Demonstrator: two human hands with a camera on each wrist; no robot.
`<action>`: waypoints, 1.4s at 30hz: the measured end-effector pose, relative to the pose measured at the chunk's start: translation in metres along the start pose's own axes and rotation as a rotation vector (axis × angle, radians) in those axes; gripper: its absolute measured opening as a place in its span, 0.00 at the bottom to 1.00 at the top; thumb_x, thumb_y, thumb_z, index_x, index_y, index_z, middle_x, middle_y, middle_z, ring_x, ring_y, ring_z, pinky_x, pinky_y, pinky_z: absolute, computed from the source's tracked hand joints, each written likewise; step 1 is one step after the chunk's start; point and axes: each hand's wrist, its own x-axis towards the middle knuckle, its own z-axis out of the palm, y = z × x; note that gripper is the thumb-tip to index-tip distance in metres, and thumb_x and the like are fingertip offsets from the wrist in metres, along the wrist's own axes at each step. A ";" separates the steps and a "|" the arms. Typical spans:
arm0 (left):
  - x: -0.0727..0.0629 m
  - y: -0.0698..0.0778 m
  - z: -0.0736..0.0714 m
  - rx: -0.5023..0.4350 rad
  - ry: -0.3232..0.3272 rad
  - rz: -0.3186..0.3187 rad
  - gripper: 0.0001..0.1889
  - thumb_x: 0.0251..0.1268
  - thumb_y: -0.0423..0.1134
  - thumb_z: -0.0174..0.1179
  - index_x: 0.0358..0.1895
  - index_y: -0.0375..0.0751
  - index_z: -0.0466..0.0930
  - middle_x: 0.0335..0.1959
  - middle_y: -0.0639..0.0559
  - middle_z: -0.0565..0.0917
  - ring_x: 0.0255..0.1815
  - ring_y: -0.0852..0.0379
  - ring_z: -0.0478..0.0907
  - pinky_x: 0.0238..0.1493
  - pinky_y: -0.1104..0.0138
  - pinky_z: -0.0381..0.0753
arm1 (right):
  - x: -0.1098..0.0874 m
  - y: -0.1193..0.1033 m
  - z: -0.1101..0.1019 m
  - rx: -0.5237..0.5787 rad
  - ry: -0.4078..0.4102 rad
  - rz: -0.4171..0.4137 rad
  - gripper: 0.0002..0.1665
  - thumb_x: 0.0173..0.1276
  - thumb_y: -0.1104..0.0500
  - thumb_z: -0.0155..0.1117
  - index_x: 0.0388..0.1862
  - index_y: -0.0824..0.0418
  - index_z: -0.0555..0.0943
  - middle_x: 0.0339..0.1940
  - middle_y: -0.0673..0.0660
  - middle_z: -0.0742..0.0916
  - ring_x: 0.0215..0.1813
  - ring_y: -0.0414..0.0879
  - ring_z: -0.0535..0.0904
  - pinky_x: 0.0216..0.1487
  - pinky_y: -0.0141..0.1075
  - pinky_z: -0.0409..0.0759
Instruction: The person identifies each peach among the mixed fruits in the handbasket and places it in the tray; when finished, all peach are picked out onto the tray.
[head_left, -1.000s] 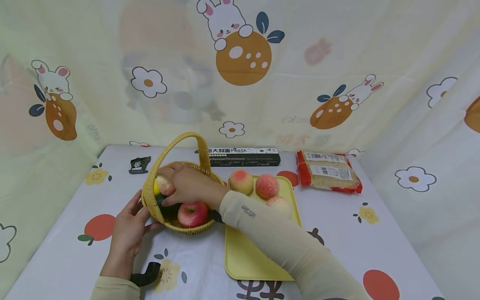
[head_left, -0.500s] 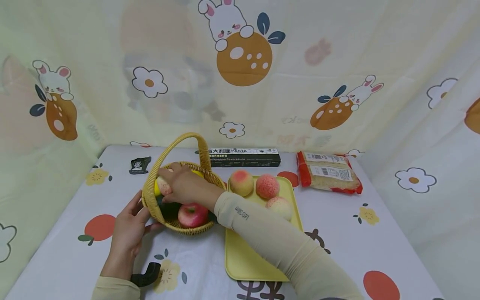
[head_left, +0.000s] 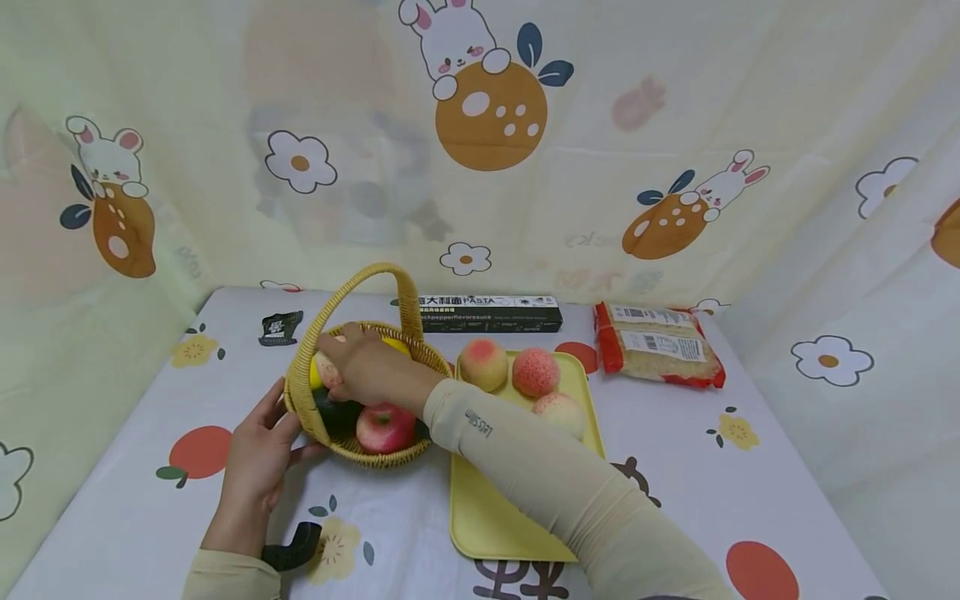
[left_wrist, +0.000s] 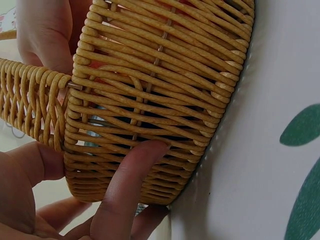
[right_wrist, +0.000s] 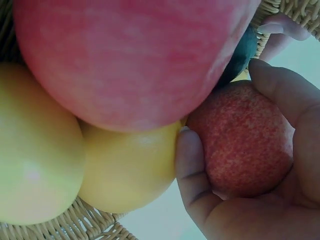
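Observation:
A yellow woven basket with a tall arched handle stands left of the table's middle. My left hand holds its left side; in the left wrist view the thumb presses on the weave. Inside the basket my right hand grips a red-speckled peach between thumb and fingers. Next to it lie a red apple, a dark green fruit and yellow round fruits. In the head view the right hand covers part of the peach and the fruit behind it.
A yellow tray bearing three peaches lies right of the basket, under the right forearm. Behind stand a black pasta box and a red-edged bag. A small black packet lies at the back left.
My right hand has shifted slightly left inside the basket with the peach, and a yellow fruit shows behind it. The left hand has kept its place on the basket.

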 end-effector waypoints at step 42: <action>-0.003 0.000 0.002 0.013 0.006 0.008 0.38 0.81 0.49 0.58 0.86 0.69 0.50 0.87 0.47 0.59 0.69 0.44 0.75 0.45 0.66 0.92 | -0.023 0.016 -0.009 0.122 0.054 -0.084 0.44 0.72 0.46 0.73 0.83 0.43 0.65 0.79 0.61 0.73 0.76 0.59 0.71 0.77 0.47 0.75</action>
